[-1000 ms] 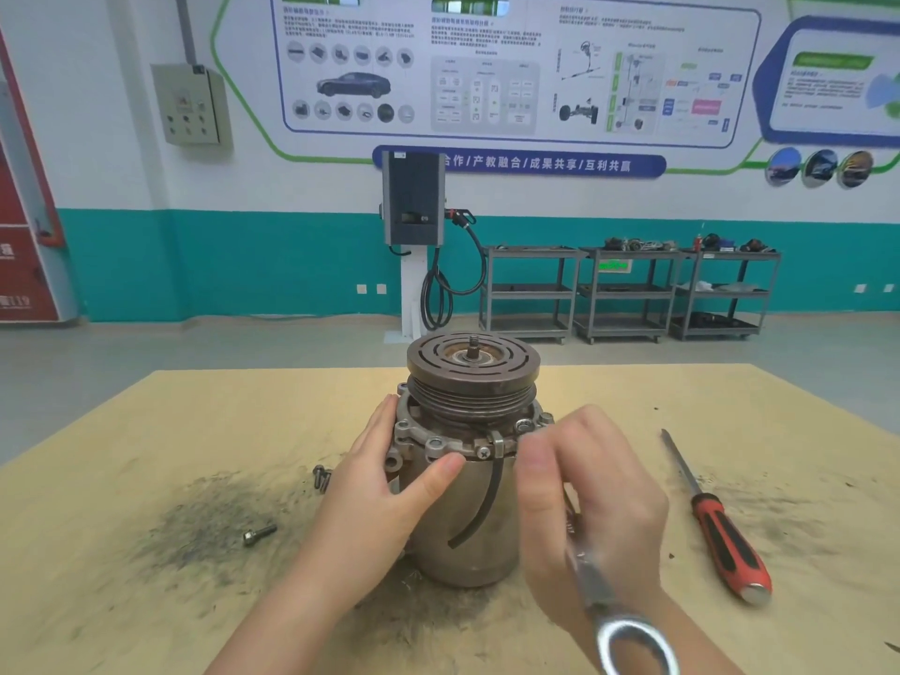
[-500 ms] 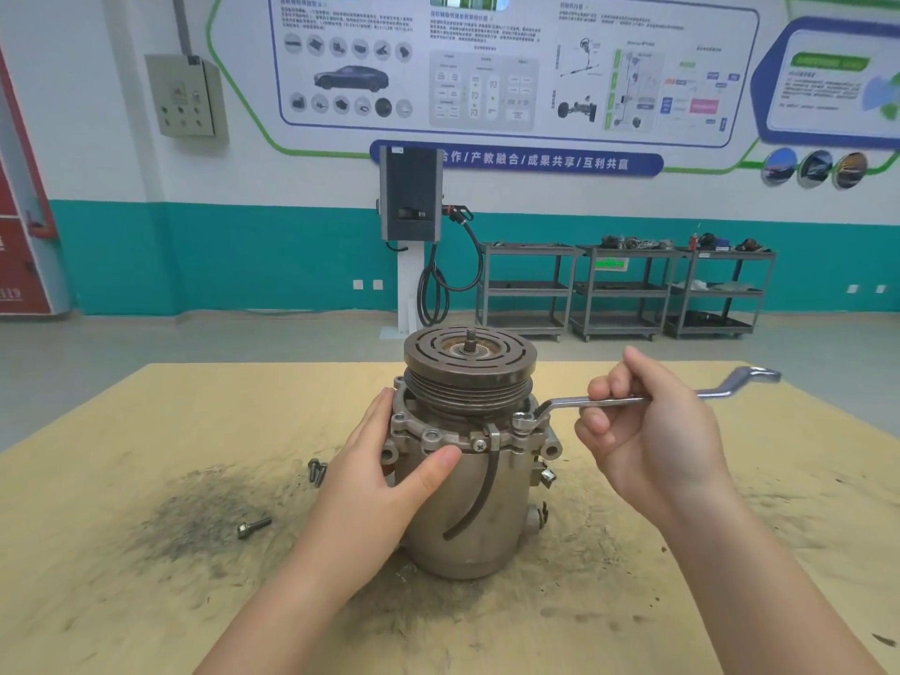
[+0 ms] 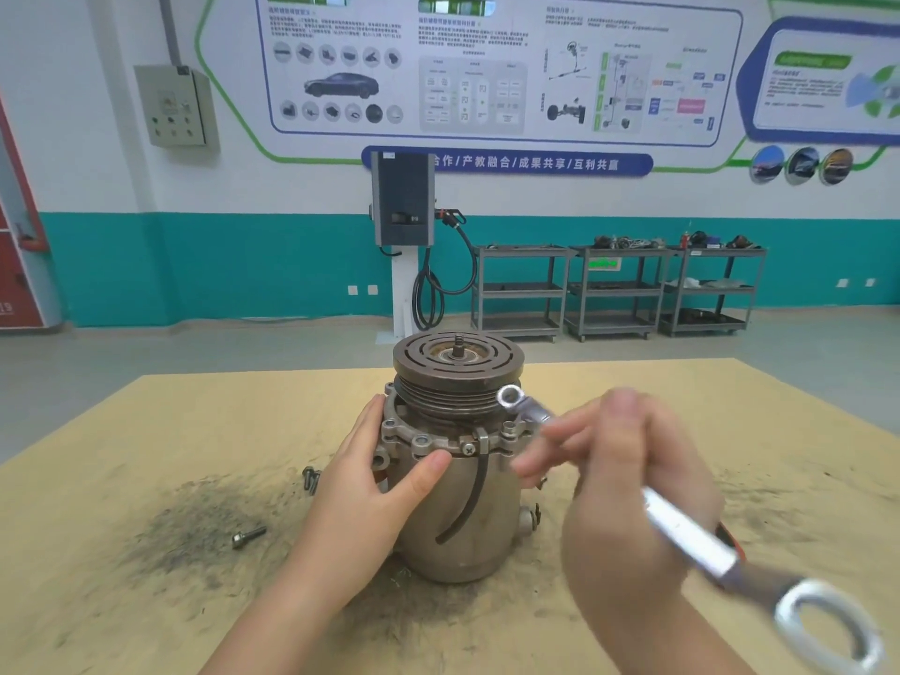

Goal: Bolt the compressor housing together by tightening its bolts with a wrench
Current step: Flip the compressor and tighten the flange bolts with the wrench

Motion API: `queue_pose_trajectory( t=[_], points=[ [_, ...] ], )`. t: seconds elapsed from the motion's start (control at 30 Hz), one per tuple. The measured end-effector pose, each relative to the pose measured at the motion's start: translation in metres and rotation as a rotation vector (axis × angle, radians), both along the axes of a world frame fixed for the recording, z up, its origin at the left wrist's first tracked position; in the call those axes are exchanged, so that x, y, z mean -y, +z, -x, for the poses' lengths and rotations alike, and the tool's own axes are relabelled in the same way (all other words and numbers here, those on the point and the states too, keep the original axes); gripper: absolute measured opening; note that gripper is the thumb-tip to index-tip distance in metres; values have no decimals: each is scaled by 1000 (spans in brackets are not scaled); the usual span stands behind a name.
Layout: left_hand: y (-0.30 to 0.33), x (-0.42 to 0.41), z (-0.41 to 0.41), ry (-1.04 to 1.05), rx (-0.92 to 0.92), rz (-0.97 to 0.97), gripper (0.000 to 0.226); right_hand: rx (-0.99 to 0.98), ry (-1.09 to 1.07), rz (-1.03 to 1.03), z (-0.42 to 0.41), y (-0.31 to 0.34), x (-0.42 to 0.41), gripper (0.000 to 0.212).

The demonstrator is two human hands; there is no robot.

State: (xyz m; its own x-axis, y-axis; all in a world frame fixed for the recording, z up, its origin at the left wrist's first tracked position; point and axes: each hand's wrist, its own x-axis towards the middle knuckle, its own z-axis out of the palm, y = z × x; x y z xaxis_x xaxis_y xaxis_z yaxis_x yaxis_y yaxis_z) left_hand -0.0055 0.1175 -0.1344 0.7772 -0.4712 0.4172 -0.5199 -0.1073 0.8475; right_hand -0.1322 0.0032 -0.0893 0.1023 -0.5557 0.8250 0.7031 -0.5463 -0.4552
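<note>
The metal compressor housing stands upright mid-table with a grooved pulley on top and a bolted flange below it. My left hand grips the housing's left side, thumb across the front just under the flange. My right hand, blurred by motion, holds a silver double-ring wrench. The wrench's small ring hovers beside the pulley, just above the flange's right-side bolts. Its large ring points toward me at the lower right.
A loose bolt lies on the dark-stained table to the left, and two more small bolts sit near my left wrist. A red-handled screwdriver shows partly behind the wrench. Shelving carts stand far behind.
My right hand swung the wrench from pointing right, seated on a right-side flange bolt, round toward me; its small ring now sits lifted beside the pulley. My left hand kept its hold.
</note>
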Motion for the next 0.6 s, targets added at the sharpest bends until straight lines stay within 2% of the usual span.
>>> queue_pose_trajectory(
  t=[0.07, 0.13, 0.23, 0.33, 0.5, 0.6],
  points=[
    [0, 0, 1, 18, 6, -11, 120, 33, 143, -244, 2, 10, 19, 54],
    [0, 1, 1, 35, 7, -13, 121, -15, 264, -457, -1, 14, 36, 65],
    [1, 1, 2, 39, 12, -7, 109, -114, 401, -640, -6, 13, 52, 68],
    [0, 1, 2, 42, 19, -4, 103, -195, 498, -685, -11, 14, 60, 65],
    [1, 0, 3, 30, 4, -16, 119, -328, 669, -759, -17, 19, 70, 49],
    [2, 0, 3, 31, -14, -28, 127, -226, 554, -686, -15, 14, 59, 55]
  ],
)
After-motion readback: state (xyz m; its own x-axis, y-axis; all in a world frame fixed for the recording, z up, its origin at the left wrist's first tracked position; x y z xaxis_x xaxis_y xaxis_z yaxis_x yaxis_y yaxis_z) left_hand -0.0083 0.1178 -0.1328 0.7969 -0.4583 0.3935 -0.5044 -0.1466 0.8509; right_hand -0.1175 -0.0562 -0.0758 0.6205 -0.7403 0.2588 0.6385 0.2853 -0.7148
